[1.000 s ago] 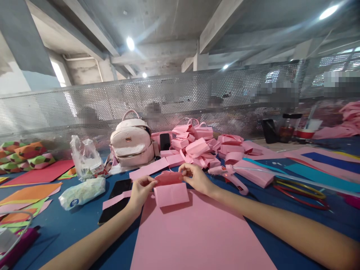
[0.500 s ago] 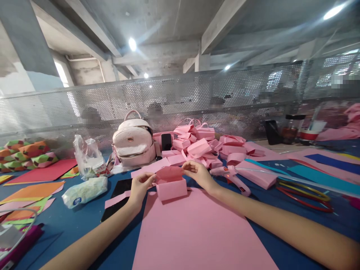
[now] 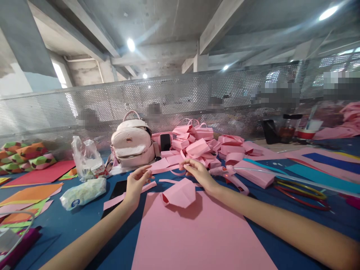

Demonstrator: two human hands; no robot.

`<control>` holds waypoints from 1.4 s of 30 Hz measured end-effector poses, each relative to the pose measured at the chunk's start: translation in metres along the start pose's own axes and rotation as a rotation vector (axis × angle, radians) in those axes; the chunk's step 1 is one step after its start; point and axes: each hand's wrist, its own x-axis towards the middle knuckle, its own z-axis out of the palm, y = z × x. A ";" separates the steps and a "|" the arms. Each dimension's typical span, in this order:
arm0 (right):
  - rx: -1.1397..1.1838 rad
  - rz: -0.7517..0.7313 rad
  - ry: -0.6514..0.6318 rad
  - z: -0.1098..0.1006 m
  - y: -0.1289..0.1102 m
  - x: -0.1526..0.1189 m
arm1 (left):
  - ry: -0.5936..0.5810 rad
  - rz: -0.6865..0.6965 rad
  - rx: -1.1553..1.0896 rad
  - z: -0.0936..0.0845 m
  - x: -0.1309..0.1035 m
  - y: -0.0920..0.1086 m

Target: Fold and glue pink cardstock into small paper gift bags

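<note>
A small pink paper box [image 3: 180, 193] lies tilted on the large pink sheet [image 3: 202, 236], its opening turned to the left. My left hand [image 3: 136, 183] hovers left of the box with thumb and fingers apart, above a narrow pink strip [image 3: 115, 201]. Just behind the box is my right hand [image 3: 198, 174], fingers bent and loosely spread, not touching it. A thin pink paper strip [image 3: 167, 181] runs behind the box. Close to my right fingertips a curved pink strip shows; whether they touch it I cannot tell. A pink glue gun [image 3: 230, 176] rests right of my right hand.
A heap of pink paper bags [image 3: 198, 144] stands at the back, beside a white backpack [image 3: 132, 144]. Left are a tissue pack [image 3: 83, 193], a plastic bag [image 3: 87, 159] and coloured sheets [image 3: 30, 195]. Coiled cords [image 3: 300, 191] lie right. A perforated metal screen [image 3: 174, 90] borders the table.
The box has left both hands and tipped from upright onto the sheet, slightly right of where it was. My left hand has drawn a little left; my right hand stays nearly in place.
</note>
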 end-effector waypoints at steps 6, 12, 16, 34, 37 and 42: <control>-0.043 -0.026 -0.039 0.004 -0.030 -0.006 | -0.030 0.100 0.001 0.008 -0.005 0.030; -0.101 -0.080 -0.157 0.008 -0.065 -0.032 | -0.149 0.127 -0.002 0.026 -0.028 0.048; -0.270 -0.047 -0.312 0.007 -0.069 -0.060 | -0.317 0.109 0.000 0.042 -0.056 0.055; -0.050 0.024 -0.437 0.022 -0.060 -0.089 | -0.392 -0.054 0.023 0.051 -0.084 0.035; -0.205 0.004 -0.344 -0.001 -0.057 -0.088 | -0.383 -0.050 0.032 0.050 -0.081 0.037; -0.423 0.057 -0.200 -0.075 -0.053 -0.093 | -0.409 -0.016 0.095 0.047 -0.084 0.036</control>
